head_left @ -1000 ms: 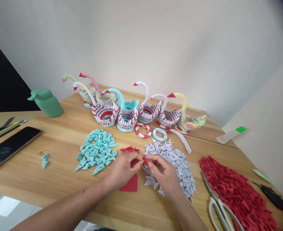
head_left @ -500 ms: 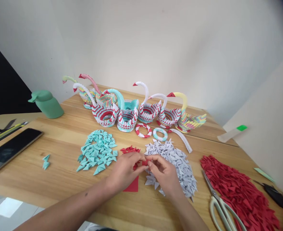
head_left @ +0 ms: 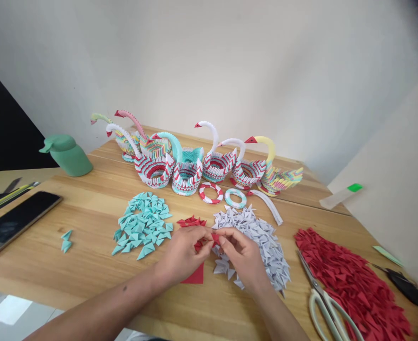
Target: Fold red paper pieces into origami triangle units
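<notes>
A small piece of red paper (head_left: 216,239) is pinched between my two hands above the table. My left hand (head_left: 187,251) grips its left side, thumb and fingers pressed together. From the right, my right hand (head_left: 242,255) closes thumb and forefinger on the same piece. Its exact folds are mostly covered by my fingers. Under my left hand lies a flat red paper sheet (head_left: 194,276), partly hidden. Just behind that hand is a little heap of red folded pieces (head_left: 191,220). White folded paper pieces (head_left: 265,246) spread beneath and beside my right hand.
Several paper swans (head_left: 154,168) stand at the back. Turquoise folded pieces (head_left: 143,222) lie left of centre. Scissors (head_left: 320,296) rest against a large red pile (head_left: 358,279) at right. A phone (head_left: 19,222) and a green container (head_left: 68,155) are on the left.
Both hands keep their pinch on the red paper with only slight finger movement. The whole view has shifted very slightly.
</notes>
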{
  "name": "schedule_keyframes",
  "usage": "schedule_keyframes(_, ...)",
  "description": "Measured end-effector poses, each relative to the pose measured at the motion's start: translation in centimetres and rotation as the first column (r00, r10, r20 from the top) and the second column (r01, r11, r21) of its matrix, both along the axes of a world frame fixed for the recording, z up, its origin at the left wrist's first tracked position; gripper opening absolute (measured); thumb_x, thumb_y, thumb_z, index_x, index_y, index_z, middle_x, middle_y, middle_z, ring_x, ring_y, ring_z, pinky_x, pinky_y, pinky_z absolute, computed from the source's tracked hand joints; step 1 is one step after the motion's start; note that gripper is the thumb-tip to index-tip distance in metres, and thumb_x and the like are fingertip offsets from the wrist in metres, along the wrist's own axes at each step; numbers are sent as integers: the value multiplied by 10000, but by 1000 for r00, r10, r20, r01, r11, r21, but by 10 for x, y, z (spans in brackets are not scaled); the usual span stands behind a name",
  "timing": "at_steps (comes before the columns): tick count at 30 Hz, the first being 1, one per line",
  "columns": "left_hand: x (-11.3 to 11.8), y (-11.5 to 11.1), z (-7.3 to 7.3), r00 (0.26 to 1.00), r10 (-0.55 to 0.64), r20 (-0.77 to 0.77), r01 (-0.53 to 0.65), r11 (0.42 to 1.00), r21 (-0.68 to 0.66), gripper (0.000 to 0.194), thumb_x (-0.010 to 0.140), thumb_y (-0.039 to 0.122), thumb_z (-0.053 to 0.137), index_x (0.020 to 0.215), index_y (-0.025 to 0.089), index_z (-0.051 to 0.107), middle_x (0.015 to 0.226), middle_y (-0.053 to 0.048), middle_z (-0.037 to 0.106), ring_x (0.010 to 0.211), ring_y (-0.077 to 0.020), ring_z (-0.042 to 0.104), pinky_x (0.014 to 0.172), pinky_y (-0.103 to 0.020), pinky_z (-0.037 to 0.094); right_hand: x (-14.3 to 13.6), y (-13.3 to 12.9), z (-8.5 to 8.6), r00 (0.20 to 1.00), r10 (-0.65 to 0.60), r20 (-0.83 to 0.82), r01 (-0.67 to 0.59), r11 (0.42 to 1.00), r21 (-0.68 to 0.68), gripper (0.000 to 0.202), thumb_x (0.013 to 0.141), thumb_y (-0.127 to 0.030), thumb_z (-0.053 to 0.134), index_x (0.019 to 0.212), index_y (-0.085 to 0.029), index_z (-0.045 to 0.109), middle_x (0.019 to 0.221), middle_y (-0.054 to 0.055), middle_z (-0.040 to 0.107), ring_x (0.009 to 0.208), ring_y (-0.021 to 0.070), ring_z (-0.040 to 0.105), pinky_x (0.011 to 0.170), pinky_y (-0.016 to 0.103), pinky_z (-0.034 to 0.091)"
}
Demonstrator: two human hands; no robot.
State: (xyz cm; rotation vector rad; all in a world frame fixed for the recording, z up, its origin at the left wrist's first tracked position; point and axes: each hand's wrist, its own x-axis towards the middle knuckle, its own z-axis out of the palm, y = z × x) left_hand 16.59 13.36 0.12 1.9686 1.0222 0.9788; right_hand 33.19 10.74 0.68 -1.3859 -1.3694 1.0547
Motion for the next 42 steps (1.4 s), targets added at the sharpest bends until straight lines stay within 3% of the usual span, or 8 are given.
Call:
schedule_keyframes(6, 0, 3, 2, 993, -41, 113, 54, 991, -118, 135, 793, 112, 523, 730, 163, 632, 792, -28, 710, 772, -156, 646, 710, -222, 459, -2, 0, 3, 1000, -19, -15, 19, 1000, 9, 267, 799, -421, 626, 893, -185, 706, 730, 30, 653, 608, 154, 570, 546, 241, 465)
schedule_keyframes(16, 0, 5, 1, 978, -14, 209, 72, 959, -274, 121, 801, 180, 536, 716, 140, 610, 711, -20, 645, 665, -125, 564, 638, -221, 432, 1, 2, -1, 996, 66, 66, -67, 998, 18, 216, 808, -322, 577, 948, -196, 684, 833, 46, 643, 735, 178, 581, 639, 267, 487)
schedule_keyframes(19, 1, 7, -2, 947, 24, 321, 113, 909, -400, 142, 798, 282, 592, 812, 140, 597, 741, -17, 639, 627, -111, 553, 593, -219, 439, 2, 2, -2, 998, 29, 54, -29, 1000, 4, 234, 814, -364, 576, 932, -188, 675, 769, 36, 624, 666, 169, 565, 603, 266, 476)
schedule_keyframes(22, 3, 10, -6, 907, 43, 419, 203, 827, -524, 325, 744, 402, 676, 920, 146, 580, 744, -10, 639, 580, -100, 553, 531, -211, 446, 2, 3, -1, 1000, 19, 5, -19, 1000, 7, 278, 820, -402, 580, 968, -182, 665, 724, 26, 601, 616, 160, 549, 572, 258, 471)
schedule_keyframes(26, 4, 12, -8, 890, -11, 455, 312, 743, -592, 424, 694, 518, 701, 813, 131, 573, 604, -1, 634, 467, -85, 545, 475, -199, 421, 2, 1, 2, 999, 12, -42, -11, 999, 34, 285, 821, -402, 601, 990, -181, 661, 740, 26, 595, 648, 162, 564, 580, 252, 482)
schedule_keyframes(34, 2, 16, -7, 851, 72, 520, 356, 649, -672, 406, 689, 485, 728, 809, 138, 554, 574, -8, 664, 451, -86, 573, 478, -188, 418, 4, 1, 3, 996, 75, -41, -75, 997, 5, 249, 841, -364, 589, 1009, -197, 662, 781, 25, 626, 689, 166, 596, 626, 260, 495)
schedule_keyframes(37, 1, 17, -10, 842, 119, 525, 335, 648, -684, 431, 665, 461, 754, 885, 147, 558, 603, 15, 648, 454, -84, 568, 473, -194, 424, 4, 1, 4, 996, 93, 9, -94, 996, 11, 187, 852, -338, 564, 934, -199, 659, 779, 25, 636, 680, 162, 581, 602, 249, 481)
schedule_keyframes(42, 1, 16, -7, 858, 74, 508, 305, 722, -621, 448, 678, 446, 746, 956, 145, 565, 664, 37, 596, 471, -54, 509, 481, -194, 410, 1, 2, 5, 997, 73, 23, -72, 997, -7, 142, 829, -317, 571, 879, -207, 645, 753, 5, 626, 640, 148, 552, 559, 234, 456)
